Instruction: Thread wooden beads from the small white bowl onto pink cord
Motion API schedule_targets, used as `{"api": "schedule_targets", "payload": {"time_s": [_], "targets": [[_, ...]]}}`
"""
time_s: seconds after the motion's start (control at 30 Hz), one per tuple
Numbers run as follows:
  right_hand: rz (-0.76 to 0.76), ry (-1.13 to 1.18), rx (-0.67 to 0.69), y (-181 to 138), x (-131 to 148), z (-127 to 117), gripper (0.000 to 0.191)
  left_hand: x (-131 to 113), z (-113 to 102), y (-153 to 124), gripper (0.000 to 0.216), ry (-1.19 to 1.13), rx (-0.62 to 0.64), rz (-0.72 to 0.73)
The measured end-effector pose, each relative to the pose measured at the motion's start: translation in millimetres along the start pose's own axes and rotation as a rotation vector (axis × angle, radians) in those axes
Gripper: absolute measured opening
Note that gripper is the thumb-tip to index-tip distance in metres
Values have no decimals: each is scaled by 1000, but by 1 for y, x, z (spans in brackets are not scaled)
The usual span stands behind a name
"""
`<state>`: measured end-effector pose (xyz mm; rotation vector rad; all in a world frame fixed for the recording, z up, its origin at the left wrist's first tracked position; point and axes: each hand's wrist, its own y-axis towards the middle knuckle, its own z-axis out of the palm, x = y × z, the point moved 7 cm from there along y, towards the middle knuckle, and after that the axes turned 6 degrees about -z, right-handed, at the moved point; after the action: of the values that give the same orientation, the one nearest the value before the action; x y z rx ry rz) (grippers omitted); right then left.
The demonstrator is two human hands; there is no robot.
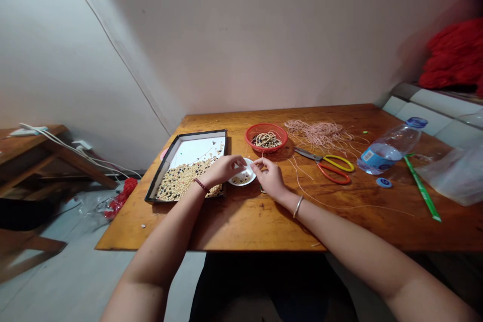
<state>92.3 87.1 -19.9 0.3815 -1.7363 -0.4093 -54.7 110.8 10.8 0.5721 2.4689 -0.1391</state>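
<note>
My left hand [229, 167] is over the left rim of a small white bowl [247, 179] with a few beads in it. Its thumb and fingers are pinched together, and what they hold is too small to make out. On the bowl's right side my right hand [269, 175] is closed in a pinch on a thin thread [263, 156]. A few dark and pale beads [263, 191] show just below that hand. Left of the bowl, a black-edged tray [196, 147] holds a spread of mostly cream beads [181, 180] with darker ones mixed in.
Behind the hands stands a red basket [285, 137] with strung beads. Pink cord [319, 135] lies tangled beside it. Scissors [320, 159], a water bottle [390, 148], a blue cap [384, 182] and a green strip [422, 191] lie rightward on the wooden table [234, 231].
</note>
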Motion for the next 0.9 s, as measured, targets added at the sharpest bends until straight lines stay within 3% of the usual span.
{"api": "schedule_targets", "payload": {"time_s": [0.1, 0.3, 0.77, 0.9], "targets": [[-15, 2, -30, -1, 5, -4, 31, -6, 8, -4, 22, 289, -34, -1], [-19, 27, 4, -2, 9, -1, 30, -10, 18, -6, 30, 419, 6, 10], [62, 106, 96, 1, -14, 11, 28, -5, 20, -6, 29, 481, 31, -53], [44, 103, 75, 3, -17, 10, 30, -8, 13, -4, 21, 341, -68, 6]]}}
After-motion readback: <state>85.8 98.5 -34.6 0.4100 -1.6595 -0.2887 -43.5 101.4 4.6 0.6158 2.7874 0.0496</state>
